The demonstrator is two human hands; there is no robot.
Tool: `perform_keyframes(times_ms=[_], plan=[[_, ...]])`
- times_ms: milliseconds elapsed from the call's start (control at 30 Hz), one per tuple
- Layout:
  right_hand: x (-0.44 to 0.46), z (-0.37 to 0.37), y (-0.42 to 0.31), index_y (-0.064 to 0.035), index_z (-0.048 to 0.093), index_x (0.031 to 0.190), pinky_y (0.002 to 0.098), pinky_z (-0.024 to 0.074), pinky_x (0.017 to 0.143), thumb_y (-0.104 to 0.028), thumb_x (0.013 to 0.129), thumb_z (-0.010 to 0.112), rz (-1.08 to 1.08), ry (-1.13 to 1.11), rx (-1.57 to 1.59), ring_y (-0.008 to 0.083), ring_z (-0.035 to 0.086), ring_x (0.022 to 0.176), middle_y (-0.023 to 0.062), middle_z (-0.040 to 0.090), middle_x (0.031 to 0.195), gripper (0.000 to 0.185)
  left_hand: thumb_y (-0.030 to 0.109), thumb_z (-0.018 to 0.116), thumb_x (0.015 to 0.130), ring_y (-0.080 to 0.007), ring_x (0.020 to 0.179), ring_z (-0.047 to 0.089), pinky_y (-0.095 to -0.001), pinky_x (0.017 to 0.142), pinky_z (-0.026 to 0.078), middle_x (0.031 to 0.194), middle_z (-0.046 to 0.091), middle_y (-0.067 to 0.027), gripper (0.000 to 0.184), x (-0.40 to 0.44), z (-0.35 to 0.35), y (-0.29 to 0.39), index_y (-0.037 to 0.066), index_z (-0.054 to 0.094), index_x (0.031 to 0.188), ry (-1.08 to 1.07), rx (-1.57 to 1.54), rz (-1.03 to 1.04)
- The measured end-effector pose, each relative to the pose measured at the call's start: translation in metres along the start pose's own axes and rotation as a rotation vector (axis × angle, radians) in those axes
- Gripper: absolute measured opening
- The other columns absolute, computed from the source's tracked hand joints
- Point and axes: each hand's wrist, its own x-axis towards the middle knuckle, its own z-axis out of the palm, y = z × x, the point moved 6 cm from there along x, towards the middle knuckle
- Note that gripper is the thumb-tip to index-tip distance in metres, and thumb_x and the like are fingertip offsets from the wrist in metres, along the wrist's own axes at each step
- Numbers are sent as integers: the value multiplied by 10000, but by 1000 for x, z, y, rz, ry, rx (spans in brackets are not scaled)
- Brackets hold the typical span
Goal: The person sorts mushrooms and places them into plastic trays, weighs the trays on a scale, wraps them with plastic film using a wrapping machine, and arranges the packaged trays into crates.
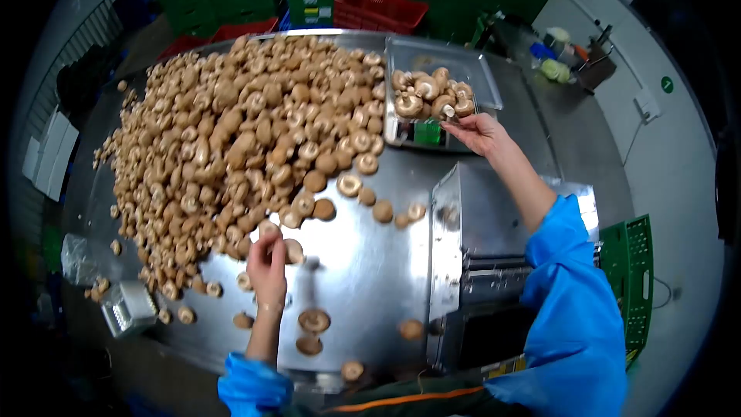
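While the right hand (480,136) reached to the near edge of the tray (463,63), its fingers bent in beside a cluster of mushrooms (427,88) there. Its fingertips met or nearly met a pale-stemmed mushroom, but the view did not show whether they gripped it. The left hand (268,266) was drawn into a loose pinch at the front of a large heap (239,123) of brown mushrooms, close by a pale one; whether it grasped that mushroom could not be told either. The heap covered the far and left parts of the metal surface (363,270), with strays scattered toward the person, 2 of them (312,320) (309,346) lying just beside each other. A metal box (494,208) stood nearer than the tray, below the right forearm.

Done well, the step seemed to want light fingers: each mushroom held by the firm cap or stem, lowered rather than dropped, and let go only once it rested among the others. Soft caps would probably bruise if squeezed, and those at the near edge of the cluster looked likeliest to roll. The right wrist was best kept clear of the rim.
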Motion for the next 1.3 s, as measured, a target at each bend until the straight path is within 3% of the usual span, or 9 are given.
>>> perform_keyframes(times_ms=[333, 467, 567, 700, 733, 800, 1000, 1200, 1300], plan=[[122, -34, -99, 38, 402, 1149, 456, 570, 709, 66, 827, 378, -395, 352, -148, 344, 499, 1027, 218, 368, 1200, 324, -14, 541, 827, -108, 832, 543, -230, 757, 443, 917, 573, -48, 132, -36, -40, -78, 2, 531, 957, 65, 72, -252], [71, -15, -93, -52, 402, 1211, 419, 568, 675, -190, 865, 494, -286, 610, -594, 312, 449, 1096, 125, 350, 1297, 384, -4, 553, 828, -114, 833, 549, -230, 763, 440, 943, 576, -68, 144, -32, -26, -67, -3, 524, 970, 36, 43, -206], [23, 10, -61, -84, 380, 1255, 364, 559, 637, -229, 849, 532, -294, 406, -928, 218, 490, 1017, 111, 414, 1214, 458, 0, 557, 830, -108, 834, 549, -222, 756, 436, 920, 585, -54, 136, -25, -3, -45, 5, 533, 963, 28, -114, -289], [-110, 78, 102, -64, 287, 1314, 349, 504, 746, -296, 802, 608, 105, -549, -1357, 218, 560, 928, 123, 416, 1245, 647, 34, 577, 828, -91, 815, 536, -212, 740, 430, 901, 588, -36, 119, -19, 54, -5, 18, 554, 944, -87, -242, -332], [-124, 64, 151, -57, 265, 1319, 365, 487, 747, -343, 799, 609, -216, -803, -1602, 243, 591, 840, 163, 407, 1226, 685, 46, 583, 828, -88, 813, 531, -211, 741, 428, 901, 587, -32, 123, -19, 75, 9, 20, 558, 946, -106, -286, -354], [-179, 74, 181, -63, 241, 1313, 383, 456, 796, -250, 846, 546, -292, -841, -1647, 338, 559, 919, 228, 411, 1154, 588, 55, 570, 841, -94, 853, 523, -220, 761, 427, 943, 576, -35, 160, -23, 113, 39, 18, 552, 996, -217, -422, -386], [-182, 65, 150, -53, 271, 1302, 330, 493, 711, -219, 832, 581, -353, -800, -1626, 243, 592, 777, 171, 403, 1137, 587, 49, 533, 863, -132, 1064, 477, -250, 869, 424, 1141, 499, -63, 454, -39, 148, 88, 25, 341, 1274, -741, -297, -399], [-165, 50, 64, -29, 391, 1241, 342, 463, 784, -261, 785, 633, -622, -713, -1693, 217, 553, 867, 172, 394, 1226, 566, 92, 593, 826, -175, 834, 579, -263, 655, 505, 1019, 531, -55, 423, -23, 159, 62, 151, 384, 1190, -498, -350, -609], [-78, 27, -58, -46, 482, 1181, 300, 494, 607, -204, 798, 577, -720, -195, -1593, 153, 577, 680, 93, 610, 830, 425, 95, 531, 856, -145, 843, 542, -280, 693, 483, 1017, 511, -31, 389, -4, 150, 48, 161, 356, 1198, -448, -130, -501]])
